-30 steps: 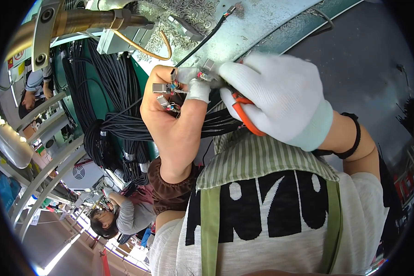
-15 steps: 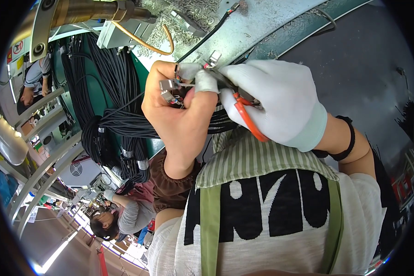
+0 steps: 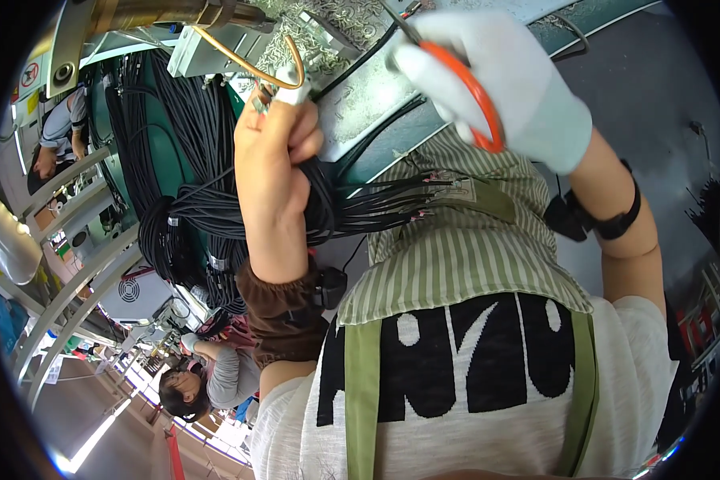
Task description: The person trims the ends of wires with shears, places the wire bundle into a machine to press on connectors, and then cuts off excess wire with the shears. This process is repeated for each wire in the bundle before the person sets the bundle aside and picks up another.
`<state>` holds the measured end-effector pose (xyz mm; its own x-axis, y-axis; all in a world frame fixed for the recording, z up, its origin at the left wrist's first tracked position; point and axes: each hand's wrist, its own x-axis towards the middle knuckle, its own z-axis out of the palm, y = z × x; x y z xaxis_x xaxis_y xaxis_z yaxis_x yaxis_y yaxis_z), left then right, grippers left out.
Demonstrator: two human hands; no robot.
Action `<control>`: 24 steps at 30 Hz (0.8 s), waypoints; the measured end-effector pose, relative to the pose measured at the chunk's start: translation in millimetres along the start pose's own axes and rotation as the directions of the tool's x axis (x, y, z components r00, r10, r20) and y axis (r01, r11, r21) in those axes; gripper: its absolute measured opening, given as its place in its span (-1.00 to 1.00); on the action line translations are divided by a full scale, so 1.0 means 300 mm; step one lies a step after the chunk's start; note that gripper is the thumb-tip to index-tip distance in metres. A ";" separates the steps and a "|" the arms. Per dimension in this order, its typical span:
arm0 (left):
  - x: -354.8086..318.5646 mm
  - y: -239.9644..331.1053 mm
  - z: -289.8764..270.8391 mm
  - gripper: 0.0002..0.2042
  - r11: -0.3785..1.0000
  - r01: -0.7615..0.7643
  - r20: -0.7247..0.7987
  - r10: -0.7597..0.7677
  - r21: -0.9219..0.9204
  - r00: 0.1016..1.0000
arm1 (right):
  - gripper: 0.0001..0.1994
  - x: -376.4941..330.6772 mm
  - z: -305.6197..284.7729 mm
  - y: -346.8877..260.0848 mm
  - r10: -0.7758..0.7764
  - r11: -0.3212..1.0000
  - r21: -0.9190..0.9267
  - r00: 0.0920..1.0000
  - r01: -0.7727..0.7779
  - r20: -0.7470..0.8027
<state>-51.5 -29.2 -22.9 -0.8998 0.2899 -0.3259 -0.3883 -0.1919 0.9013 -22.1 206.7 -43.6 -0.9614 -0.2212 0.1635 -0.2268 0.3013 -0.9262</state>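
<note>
My left hand [image 3: 276, 136] is closed, with white coverings on fingertips, beside the bent copper-coloured tube [image 3: 297, 60]. Its fingers pinch a black cable's end, where a small metal connector with coloured wires [image 3: 260, 102] partly shows. In a white glove, my right hand [image 3: 496, 84] is closed round scissors with orange handles [image 3: 480, 100], their dark metal blades pointing up and away, apart from the left hand. A bunch of black cables [image 3: 376, 204] runs below my left hand, their thin wired ends lying over my striped apron [image 3: 464, 272].
Small metal scraps [image 3: 340, 24] lie scattered on the pale bench [image 3: 368, 104]. A metal fixture [image 3: 216, 56] stands by the tube. Thick coils of black cable [image 3: 188, 120] hang at the left, near curved metal rails [image 3: 80, 288]. Two other people are at the left.
My hands have moved apart. The left has gone up and left with the connector toward the tube; the right has lifted the scissors up and right. The cable bunch below is now uncovered.
</note>
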 end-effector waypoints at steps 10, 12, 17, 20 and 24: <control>0.122 0.058 -0.002 -0.83 0.973 -0.068 0.032 0.062 0.223 0.998 | -0.78 0.261 -0.022 0.029 -0.145 0.976 0.198 0.944 0.087 0.298; 0.130 0.078 -0.011 -0.81 0.934 -0.076 0.079 0.051 0.348 0.996 | -0.75 0.261 -0.032 -0.004 0.011 0.897 0.403 0.920 -0.181 0.391; 0.111 0.083 0.015 -0.79 0.875 -0.132 0.031 0.133 0.465 0.991 | -0.71 0.264 -0.033 -0.009 0.049 0.865 0.432 0.900 -0.255 0.434; 0.097 0.075 0.025 -0.80 0.874 -0.165 0.034 0.168 0.457 0.985 | -0.73 0.265 -0.036 -0.021 0.074 0.908 0.348 0.907 -0.233 0.414; 0.082 0.060 0.043 -0.84 0.847 -0.215 0.032 0.228 0.486 0.973 | -0.75 0.264 -0.033 -0.026 0.126 0.886 0.357 0.894 -0.297 0.431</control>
<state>-78.2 -13.6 -11.0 -0.9578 0.2685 -0.1023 -0.0393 0.2304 0.9723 -98.0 196.1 -20.0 -0.8206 -0.5594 -0.1166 0.1401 0.0009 -0.9901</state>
